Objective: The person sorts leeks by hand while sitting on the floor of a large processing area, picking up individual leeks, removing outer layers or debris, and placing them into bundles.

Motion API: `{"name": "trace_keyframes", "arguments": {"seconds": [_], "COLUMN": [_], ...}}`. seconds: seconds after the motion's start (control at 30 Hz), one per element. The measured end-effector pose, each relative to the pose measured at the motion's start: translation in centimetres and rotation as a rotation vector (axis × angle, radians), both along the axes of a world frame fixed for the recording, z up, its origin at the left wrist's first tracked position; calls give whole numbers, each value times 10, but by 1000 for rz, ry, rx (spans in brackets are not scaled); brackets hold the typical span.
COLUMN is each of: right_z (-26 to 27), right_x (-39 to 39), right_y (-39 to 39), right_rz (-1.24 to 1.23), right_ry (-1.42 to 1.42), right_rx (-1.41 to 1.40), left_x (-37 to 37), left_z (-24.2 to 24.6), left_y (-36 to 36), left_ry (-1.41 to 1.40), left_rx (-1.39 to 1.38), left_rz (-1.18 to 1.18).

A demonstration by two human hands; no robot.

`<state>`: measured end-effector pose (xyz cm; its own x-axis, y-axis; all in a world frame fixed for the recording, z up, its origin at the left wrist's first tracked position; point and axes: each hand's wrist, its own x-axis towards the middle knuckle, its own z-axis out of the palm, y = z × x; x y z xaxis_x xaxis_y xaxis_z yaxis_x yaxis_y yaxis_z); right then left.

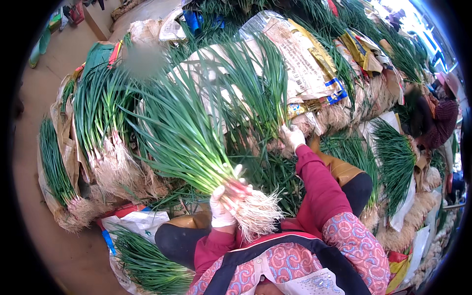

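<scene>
My left hand (221, 211), in a pale glove, is wrapped around a thick bunch of spring onions (201, 147) just above its roots. The reddish-white bases and stringy roots face me, and the green leaves fan out up and to the left. In the same kind of glove, my right hand (294, 138) grips the lower stems of some other spring onions (271, 88), whose leaves reach away from me; its fingertips are partly hidden. Loose green leaves (276, 180) lie between my knees, below the right hand.
Rooty onion bundles (107, 121) lie on the left, beside the bare brown floor (40, 177). Printed woven sacks (298, 66) cover heaped onions ahead. Another bundle (151, 258) rests on a white sack near my left knee. At the right, a person (440, 114) sits near more bundles (394, 162).
</scene>
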<state>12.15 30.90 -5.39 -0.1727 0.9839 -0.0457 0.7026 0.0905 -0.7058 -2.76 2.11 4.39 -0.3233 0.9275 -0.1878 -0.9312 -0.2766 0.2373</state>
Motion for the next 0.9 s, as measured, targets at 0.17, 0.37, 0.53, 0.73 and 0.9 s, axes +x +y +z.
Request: {"name": "trace_keyframes", "arguments": {"seconds": [0.17, 0.37, 0.53, 0.73, 0.9], "right_z": [17, 62, 90, 109, 117], "right_x": [-2, -2, 3, -10, 5], "right_y": [-7, -34, -71, -115, -179], "right_rz": [61, 1, 96, 221, 517], "right_ry": [213, 656, 884, 694, 437], "right_rx": [11, -272, -345, -229, -314], "left_x": [4, -3, 2, 3, 7], "left_z": [-14, -19, -18, -17, -8], "left_y": [5, 2, 2, 4, 5], "left_ry": [3, 38, 50, -38, -75], "left_rx": [31, 77, -14, 51, 83], "left_rz": [-71, -128, -98, -96, -135]}}
